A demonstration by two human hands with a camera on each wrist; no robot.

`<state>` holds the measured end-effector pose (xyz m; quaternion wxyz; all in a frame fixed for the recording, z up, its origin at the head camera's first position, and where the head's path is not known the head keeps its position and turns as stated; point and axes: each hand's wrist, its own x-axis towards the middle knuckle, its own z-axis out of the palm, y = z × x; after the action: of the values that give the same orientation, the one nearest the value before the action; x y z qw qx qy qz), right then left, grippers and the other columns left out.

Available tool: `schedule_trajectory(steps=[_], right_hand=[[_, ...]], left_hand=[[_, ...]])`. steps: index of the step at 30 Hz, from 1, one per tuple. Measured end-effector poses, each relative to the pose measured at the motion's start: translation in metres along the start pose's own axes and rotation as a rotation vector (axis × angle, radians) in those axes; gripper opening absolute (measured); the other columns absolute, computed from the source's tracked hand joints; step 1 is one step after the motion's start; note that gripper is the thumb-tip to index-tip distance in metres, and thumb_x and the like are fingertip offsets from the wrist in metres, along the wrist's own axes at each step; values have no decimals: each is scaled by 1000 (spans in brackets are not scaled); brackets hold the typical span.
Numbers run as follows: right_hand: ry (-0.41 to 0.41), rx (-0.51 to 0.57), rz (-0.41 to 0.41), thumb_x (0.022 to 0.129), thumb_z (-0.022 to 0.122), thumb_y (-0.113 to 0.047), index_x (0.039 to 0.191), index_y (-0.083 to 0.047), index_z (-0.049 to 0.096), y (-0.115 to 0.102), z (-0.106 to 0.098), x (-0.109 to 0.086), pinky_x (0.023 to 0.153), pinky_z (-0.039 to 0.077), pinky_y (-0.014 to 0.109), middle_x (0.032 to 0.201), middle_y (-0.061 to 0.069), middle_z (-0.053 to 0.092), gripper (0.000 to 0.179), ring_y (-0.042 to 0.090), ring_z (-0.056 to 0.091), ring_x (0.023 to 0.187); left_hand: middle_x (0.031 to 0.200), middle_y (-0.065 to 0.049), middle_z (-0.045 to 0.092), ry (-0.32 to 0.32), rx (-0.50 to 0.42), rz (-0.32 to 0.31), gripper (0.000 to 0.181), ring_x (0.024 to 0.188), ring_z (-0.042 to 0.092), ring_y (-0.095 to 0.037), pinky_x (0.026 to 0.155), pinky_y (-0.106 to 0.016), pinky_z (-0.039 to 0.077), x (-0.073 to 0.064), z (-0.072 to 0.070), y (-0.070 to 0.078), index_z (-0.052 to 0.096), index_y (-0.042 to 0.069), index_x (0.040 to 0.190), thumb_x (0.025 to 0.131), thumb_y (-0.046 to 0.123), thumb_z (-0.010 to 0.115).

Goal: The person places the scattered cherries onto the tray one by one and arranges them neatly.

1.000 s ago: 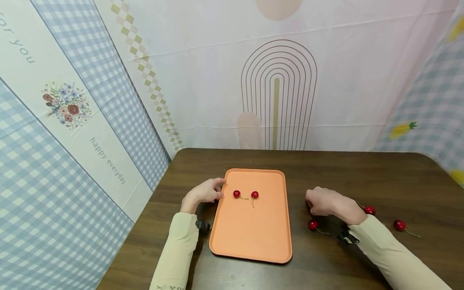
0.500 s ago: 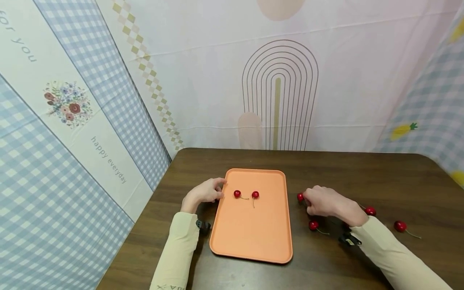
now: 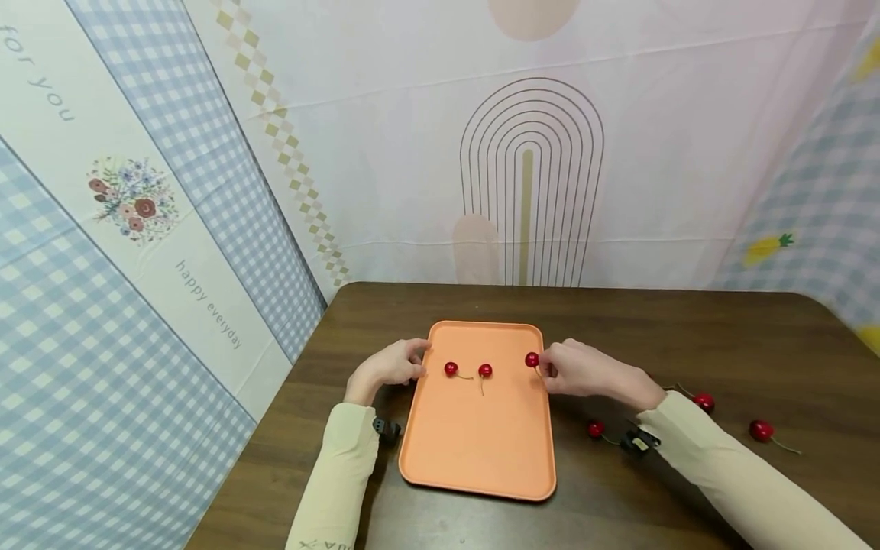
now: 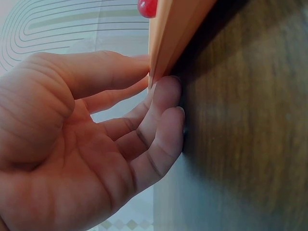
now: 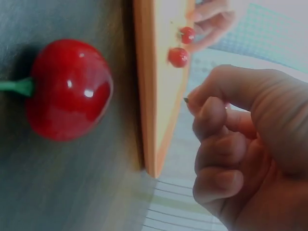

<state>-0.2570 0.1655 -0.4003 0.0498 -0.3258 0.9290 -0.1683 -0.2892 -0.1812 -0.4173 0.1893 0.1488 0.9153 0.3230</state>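
An orange tray lies on the table with two red cherries on it, a left cherry and a right cherry. My left hand holds the tray's left edge; in the left wrist view its thumb meets the rim and curled fingertips touch the outer side. Over the tray's right edge, my right hand pinches a third cherry near its stem. The right wrist view shows thumb and forefinger together, the other fingers curled; the held fruit is hardly visible there.
Right of the tray, a loose cherry lies below my right wrist. Farther right are another cherry, partly behind the forearm, and a cherry with its stem pointing right. A patterned cloth hangs behind the brown table.
My right hand has moved left from the table to the tray's right edge, carrying the cherry. The left hand and the two cherries on the tray have stayed in place.
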Motion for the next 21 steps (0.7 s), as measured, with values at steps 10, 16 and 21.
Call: schedule_trajectory(steps=[10, 16, 21], right_hand=[[-83, 41, 28, 83, 63, -8, 64, -18, 59, -1, 14, 18, 47, 37, 20, 58, -8, 47, 22, 6, 43, 50], [-121, 82, 54, 83, 65, -8, 63, -18, 62, -2, 20, 24, 46, 37, 20, 56, -8, 47, 23, 7, 44, 48], [-163, 134, 83, 84, 65, -8, 64, -17, 65, -2, 20, 25, 47, 40, 21, 55, -7, 52, 22, 7, 48, 48]], left_hand=[[93, -9, 65, 4, 1, 3, 56, 65, 56, -15, 59, -26, 47, -1, 0, 0, 44, 7, 147, 93, 6, 60], [93, -10, 65, 5, -1, 9, 57, 66, 57, -16, 60, -26, 47, 1, 1, 0, 44, 7, 147, 93, 6, 61], [93, -9, 65, 3, 2, 2, 56, 65, 56, -14, 59, -25, 47, 1, 1, -1, 45, 8, 147, 93, 6, 61]])
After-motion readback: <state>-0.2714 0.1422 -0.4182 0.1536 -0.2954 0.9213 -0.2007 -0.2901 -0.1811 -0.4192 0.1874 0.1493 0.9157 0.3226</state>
